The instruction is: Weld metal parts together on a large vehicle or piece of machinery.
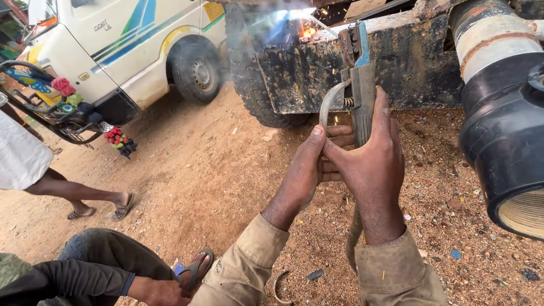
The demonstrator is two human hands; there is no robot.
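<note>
Gripping the welding holder (pixel 360 105) with both hands, left hand (pixel 303 170) and right hand (pixel 371 164) closed, works best steady at the sparking rusty frame (pixel 408 68).

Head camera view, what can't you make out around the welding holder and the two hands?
- Electrode tip: lost in glare and smoke at the weld.
- Holder handle: covered by right hand and left hand.
- Cable: lower end hidden behind the sleeve.
</note>
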